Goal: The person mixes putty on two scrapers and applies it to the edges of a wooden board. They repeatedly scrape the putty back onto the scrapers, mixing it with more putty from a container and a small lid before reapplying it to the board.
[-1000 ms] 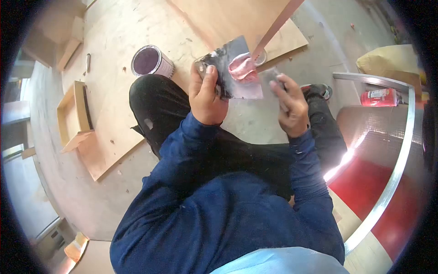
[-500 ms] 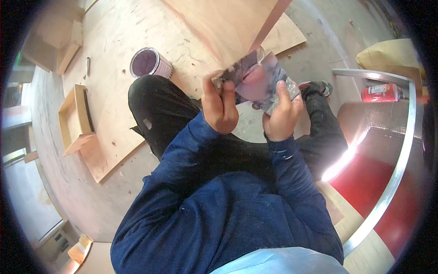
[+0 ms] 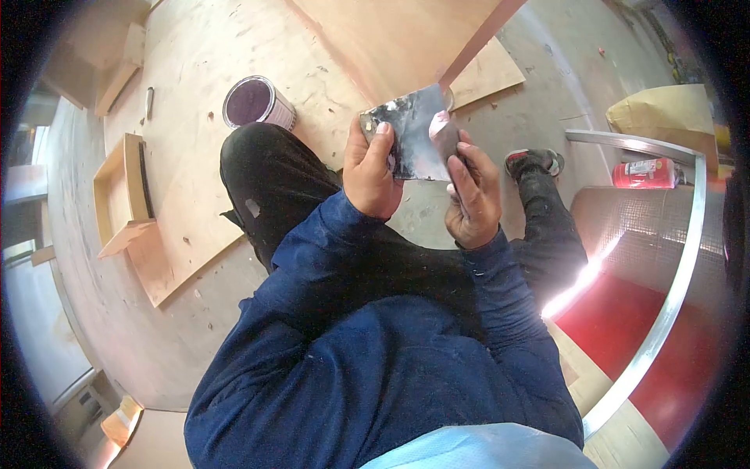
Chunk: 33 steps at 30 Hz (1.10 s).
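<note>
My left hand (image 3: 371, 176) grips a flat putty scraper (image 3: 410, 144) by its left edge, thumb on top. Dark and whitish smears cover the plate's face. In my right hand (image 3: 475, 195) is a second putty scraper (image 3: 447, 147), turned steeply and seen nearly edge-on. A lump of pink putty (image 3: 440, 123) sits on its upper end, right at the first plate's right side. Both hands are closed and held up in front of my knees.
An open can (image 3: 281, 116) with purplish contents stands on a plywood sheet (image 3: 183, 258) beyond my left knee. A shallow wooden tray (image 3: 117, 184) lies to the left. A large wooden panel (image 3: 398, 39) rises ahead. On the right are a metal frame (image 3: 680, 273) and a red bottle (image 3: 644, 173).
The right scraper has turned from lying flat, face up, to nearly edge-on, its pink putty now at the tip. The left plate's smeared face shows more fully.
</note>
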Tool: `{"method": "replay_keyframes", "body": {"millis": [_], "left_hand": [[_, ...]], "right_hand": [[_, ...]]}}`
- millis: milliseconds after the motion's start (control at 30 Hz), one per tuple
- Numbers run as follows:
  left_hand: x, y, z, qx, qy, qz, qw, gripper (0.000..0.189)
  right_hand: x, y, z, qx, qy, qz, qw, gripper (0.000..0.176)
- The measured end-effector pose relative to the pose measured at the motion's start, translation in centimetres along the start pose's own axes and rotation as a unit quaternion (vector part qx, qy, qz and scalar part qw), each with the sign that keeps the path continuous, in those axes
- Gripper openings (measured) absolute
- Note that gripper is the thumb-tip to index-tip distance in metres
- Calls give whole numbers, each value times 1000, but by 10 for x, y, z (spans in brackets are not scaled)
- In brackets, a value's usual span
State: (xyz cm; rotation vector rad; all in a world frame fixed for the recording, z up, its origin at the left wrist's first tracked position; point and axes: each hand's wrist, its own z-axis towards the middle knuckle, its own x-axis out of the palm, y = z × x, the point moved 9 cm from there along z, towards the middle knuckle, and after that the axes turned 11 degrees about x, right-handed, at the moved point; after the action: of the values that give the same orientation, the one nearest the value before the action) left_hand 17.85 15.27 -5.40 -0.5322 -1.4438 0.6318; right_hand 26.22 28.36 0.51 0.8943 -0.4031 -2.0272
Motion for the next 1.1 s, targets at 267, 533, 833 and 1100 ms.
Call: {"method": "replay_keyframes", "body": {"millis": [267,533,833,1100], "left_hand": [[-2,-23,11,73,-45,87,992,21],[12,-32,-6,153,30,246,957,18],[10,-15,4,23,5,19,1000,23],[-9,-43,2,172,-81,227,955,21]], "right_hand": [[-36,-14,21,155,93,-238,954,58],[-28,37,60,32,128,-278,952,50],[-10,0,36,142,171,-126,967,65],[-43,-39,12,284,-31,144,947,33]]}}
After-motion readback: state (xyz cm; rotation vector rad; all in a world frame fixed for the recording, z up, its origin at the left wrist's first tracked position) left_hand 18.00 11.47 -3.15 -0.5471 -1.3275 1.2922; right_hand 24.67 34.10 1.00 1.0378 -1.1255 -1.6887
